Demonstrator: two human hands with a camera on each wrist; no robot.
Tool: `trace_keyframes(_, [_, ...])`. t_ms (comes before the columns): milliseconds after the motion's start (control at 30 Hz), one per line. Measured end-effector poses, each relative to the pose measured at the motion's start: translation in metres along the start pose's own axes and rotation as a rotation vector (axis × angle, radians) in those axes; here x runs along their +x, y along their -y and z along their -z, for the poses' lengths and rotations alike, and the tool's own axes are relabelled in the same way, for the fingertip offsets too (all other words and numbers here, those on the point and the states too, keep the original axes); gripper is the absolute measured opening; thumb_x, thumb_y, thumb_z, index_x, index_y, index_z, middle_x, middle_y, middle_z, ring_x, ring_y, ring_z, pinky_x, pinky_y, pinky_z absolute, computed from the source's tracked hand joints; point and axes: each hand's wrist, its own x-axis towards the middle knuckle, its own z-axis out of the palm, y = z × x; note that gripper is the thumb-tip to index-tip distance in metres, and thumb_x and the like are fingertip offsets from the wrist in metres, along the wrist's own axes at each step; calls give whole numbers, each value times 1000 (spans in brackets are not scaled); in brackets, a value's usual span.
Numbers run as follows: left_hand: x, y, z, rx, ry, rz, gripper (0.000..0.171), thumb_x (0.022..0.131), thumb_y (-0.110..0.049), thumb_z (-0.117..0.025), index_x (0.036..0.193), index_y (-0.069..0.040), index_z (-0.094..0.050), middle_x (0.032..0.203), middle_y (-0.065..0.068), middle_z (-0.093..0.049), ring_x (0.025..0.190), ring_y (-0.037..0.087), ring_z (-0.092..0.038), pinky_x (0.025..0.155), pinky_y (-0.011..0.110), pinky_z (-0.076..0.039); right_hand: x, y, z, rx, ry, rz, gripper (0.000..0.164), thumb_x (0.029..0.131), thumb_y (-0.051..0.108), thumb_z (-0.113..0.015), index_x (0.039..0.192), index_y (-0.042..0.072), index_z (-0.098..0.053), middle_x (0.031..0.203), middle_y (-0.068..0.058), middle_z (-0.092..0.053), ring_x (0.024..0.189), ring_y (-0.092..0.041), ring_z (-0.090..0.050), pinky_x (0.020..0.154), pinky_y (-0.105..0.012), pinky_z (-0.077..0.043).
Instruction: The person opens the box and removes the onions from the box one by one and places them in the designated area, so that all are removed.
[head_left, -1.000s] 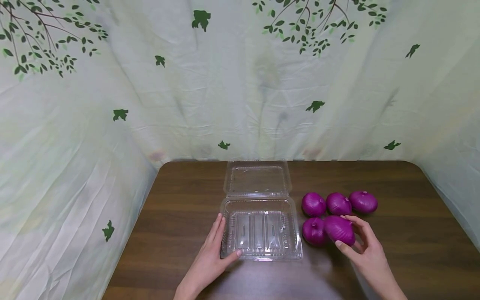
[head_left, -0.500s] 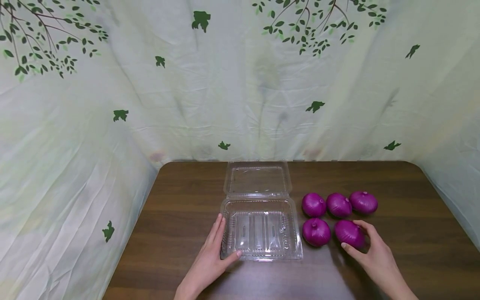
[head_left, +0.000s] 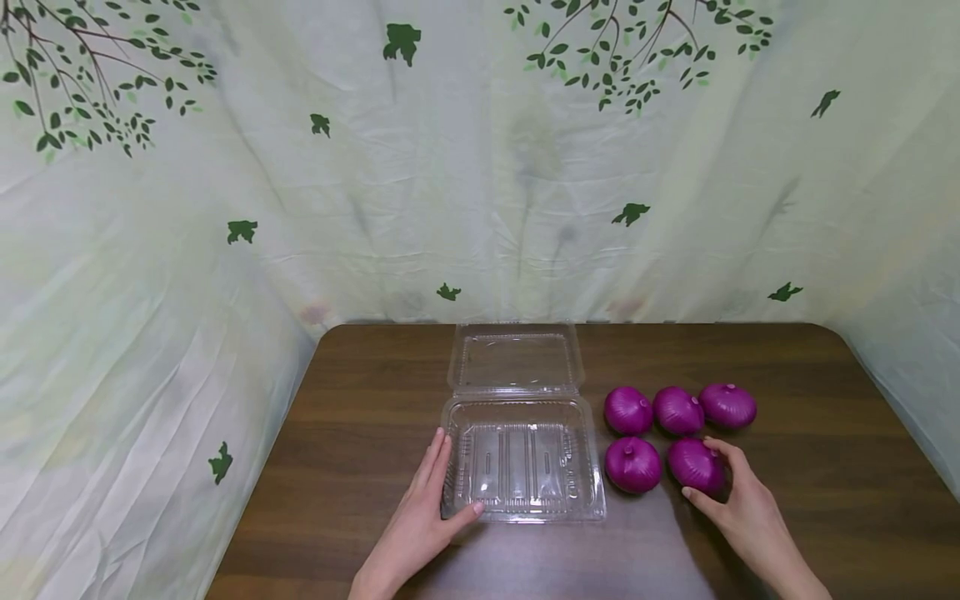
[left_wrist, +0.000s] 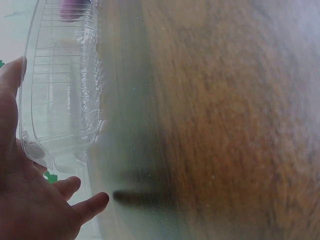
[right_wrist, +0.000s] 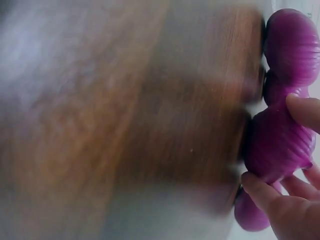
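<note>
My right hand [head_left: 753, 518] grips a purple onion [head_left: 694, 467] at the front right of the group, thumb on its near side and fingers behind it. In the right wrist view the same onion [right_wrist: 276, 145] sits between thumb and fingertips, close to the table. A clear plastic clamshell container [head_left: 522, 467] lies with its lid [head_left: 517, 360] folded back, and nothing is inside. My left hand [head_left: 416, 525] rests along its left front corner, fingers straight. The left wrist view has the thumb at the container's rim [left_wrist: 30, 95] and the other fingers [left_wrist: 90, 207] spread.
Beside the held onion sits another onion [head_left: 633, 465], near the container's right edge. Behind them stand three more: a left onion [head_left: 627, 410], a middle onion [head_left: 678, 410] and a right onion [head_left: 727, 406]. The brown wooden table [head_left: 367, 392] ends at a leaf-printed cloth [head_left: 495, 183].
My right hand has moved right with its onion, from against the neighbouring onion to a small gap from it. It has barely shifted in the last half second. The left hand stays put.
</note>
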Motion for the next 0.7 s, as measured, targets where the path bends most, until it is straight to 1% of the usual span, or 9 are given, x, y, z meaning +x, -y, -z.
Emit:
trace_keyframes(100, [0, 0, 0, -1, 3, 1, 103, 84, -51, -73, 159, -13, -15, 165, -2, -4, 148, 24, -16, 110, 56, -29, 2, 0, 0, 0, 23, -29, 79, 84, 26, -80, 144, 2, -34, 133, -33, -48, 120, -53, -46, 85, -65, -42])
trace_keyframes(200, [0, -1, 0, -4, 7, 4, 102, 84, -52, -73, 159, -13, -15, 165, -3, -3, 148, 23, -14, 110, 57, -28, 3, -2, 0, -4, 36, -49, 82, 83, 30, -81, 144, 0, -35, 132, -35, -47, 120, -54, -45, 86, -66, -41])
trace_keyframes(333, [1, -1, 0, -6, 13, 12, 103, 84, -52, -73, 159, -14, -14, 165, -4, -2, 148, 23, -14, 110, 57, -28, 4, -2, 0, 28, 63, -88, 84, 82, 35, -81, 143, 1, -35, 134, -35, -46, 122, -52, -45, 88, -66, -40])
trace_keyframes(467, [2, -1, 0, -5, 15, 15, 103, 84, -53, -72, 159, -14, -14, 165, -3, -2, 148, 23, -15, 110, 57, -29, 4, -3, 0, 67, 90, -131, 88, 83, 39, -79, 146, 3, -30, 137, -34, -45, 122, -51, -45, 89, -63, -41])
trace_keyframes(600, [2, -1, 0, -9, 14, 12, 103, 84, -54, -72, 159, -13, -15, 165, -3, -2, 148, 23, -15, 110, 56, -29, 3, -3, -1, 61, 94, -132, 94, 82, 39, -80, 148, 1, -25, 136, -35, -44, 121, -52, -46, 89, -64, -41])
trace_keyframes(700, [1, -1, 0, -18, 15, 5, 102, 84, -54, -72, 159, -14, -15, 165, -3, -2, 148, 23, -14, 110, 56, -28, 0, 1, -1, 50, 79, -124, 96, 82, 36, -81, 148, -2, -23, 135, -36, -43, 121, -53, -45, 90, -65, -40])
